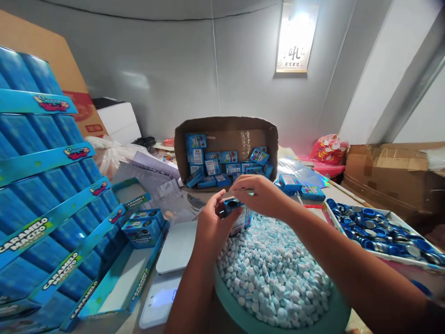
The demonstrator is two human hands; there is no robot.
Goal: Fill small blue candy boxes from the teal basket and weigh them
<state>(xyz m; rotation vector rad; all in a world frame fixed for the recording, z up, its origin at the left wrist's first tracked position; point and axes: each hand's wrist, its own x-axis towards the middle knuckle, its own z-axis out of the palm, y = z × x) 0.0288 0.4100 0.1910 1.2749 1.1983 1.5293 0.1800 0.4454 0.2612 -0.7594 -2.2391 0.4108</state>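
Observation:
My left hand (212, 220) is wrapped round a small blue candy box (238, 226), which has a dark round opening at its top. Just above that opening is my right hand (259, 191), its fingers bent and pressed together; what they hold, if anything, is hidden. Both hands are over the far left part of a teal tub (231, 313) heaped with small white and pale blue candies (274, 264). To the right, a shallow white tray (426, 265) holds many blue and silver round caps (377, 232).
A cardboard carton (227, 125) with several blue boxes lies behind the tub. On the left are a white scale (177, 248), an open display tray (128, 273) with blue boxes, and tall stacked displays (41, 199). More blue boxes (292, 183) lie right of the carton.

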